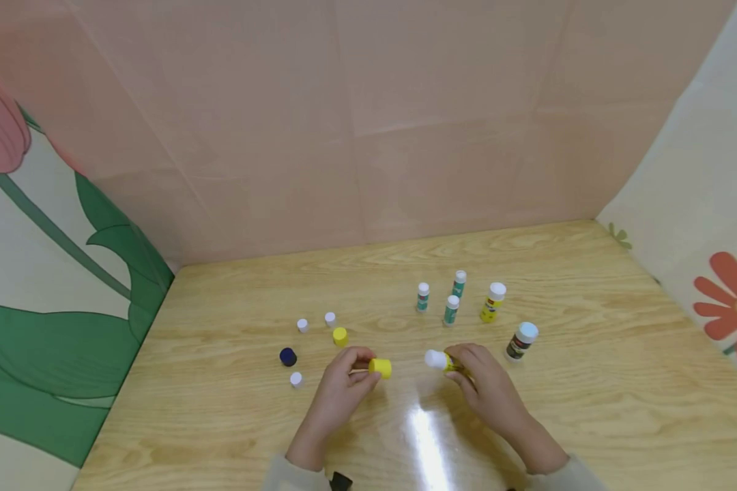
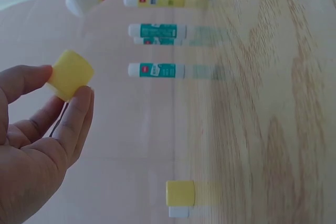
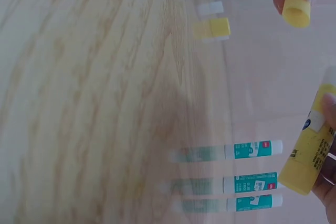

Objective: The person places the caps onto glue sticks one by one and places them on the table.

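Observation:
My left hand [image 1: 339,390] pinches a yellow cap [image 1: 381,368] between thumb and fingers, above the table. The cap's hollow end shows in the right wrist view. My right hand [image 1: 486,387] grips a yellow glue stick [image 3: 310,145], tilted, with its white top [image 1: 436,359] pointing left toward the cap. Cap and glue stick are apart. Behind the right hand stand three teal glue sticks [image 1: 451,310], another yellow glue stick [image 1: 491,302] and a dark-labelled glue stick [image 1: 521,341], all upright with white tops.
Left of the hands lie a second yellow cap [image 1: 340,336], three white caps [image 1: 303,325] and a dark blue cap [image 1: 288,356] on the wooden table [image 1: 221,423]. A pink sheet [image 1: 356,136] hangs at the back. A small black object [image 1: 340,481] is at the near edge.

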A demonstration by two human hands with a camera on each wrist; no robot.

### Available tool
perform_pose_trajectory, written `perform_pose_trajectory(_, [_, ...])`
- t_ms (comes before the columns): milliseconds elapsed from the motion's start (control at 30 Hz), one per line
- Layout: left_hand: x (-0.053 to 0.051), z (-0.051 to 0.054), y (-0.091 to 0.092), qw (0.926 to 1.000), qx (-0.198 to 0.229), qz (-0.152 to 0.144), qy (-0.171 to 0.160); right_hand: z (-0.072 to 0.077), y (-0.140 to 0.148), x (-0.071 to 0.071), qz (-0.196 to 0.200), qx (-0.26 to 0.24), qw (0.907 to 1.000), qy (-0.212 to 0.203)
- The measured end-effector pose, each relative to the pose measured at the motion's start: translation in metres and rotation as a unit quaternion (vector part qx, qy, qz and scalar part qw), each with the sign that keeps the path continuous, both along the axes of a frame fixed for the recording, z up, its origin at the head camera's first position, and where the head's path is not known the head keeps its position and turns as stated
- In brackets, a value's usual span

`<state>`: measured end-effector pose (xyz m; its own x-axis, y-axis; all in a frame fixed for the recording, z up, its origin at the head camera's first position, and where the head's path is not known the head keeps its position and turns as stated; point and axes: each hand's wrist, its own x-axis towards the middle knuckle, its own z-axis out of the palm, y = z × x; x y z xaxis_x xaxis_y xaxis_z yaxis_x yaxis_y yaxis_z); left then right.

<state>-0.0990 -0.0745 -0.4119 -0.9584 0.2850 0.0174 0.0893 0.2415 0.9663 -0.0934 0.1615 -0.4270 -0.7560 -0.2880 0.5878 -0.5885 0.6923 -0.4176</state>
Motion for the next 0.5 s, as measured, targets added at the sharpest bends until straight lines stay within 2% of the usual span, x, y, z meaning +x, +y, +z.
perform_pose_trajectory(300, [0.001, -0.0003, 0.0025, 0.9999, 0.012, -0.004, 0.001, -0.001, -0.0023, 0.0003, -0.001, 0.008, 0.9998, -0.015])
perform_pose_trajectory(500, [0.0023, 0.0012, 0.0034, 0.9997, 0.021, -0.01, 0.004, -0.0027, -0.0029, 0.0014, 0.0, 0.004, 1.0, -0.009])
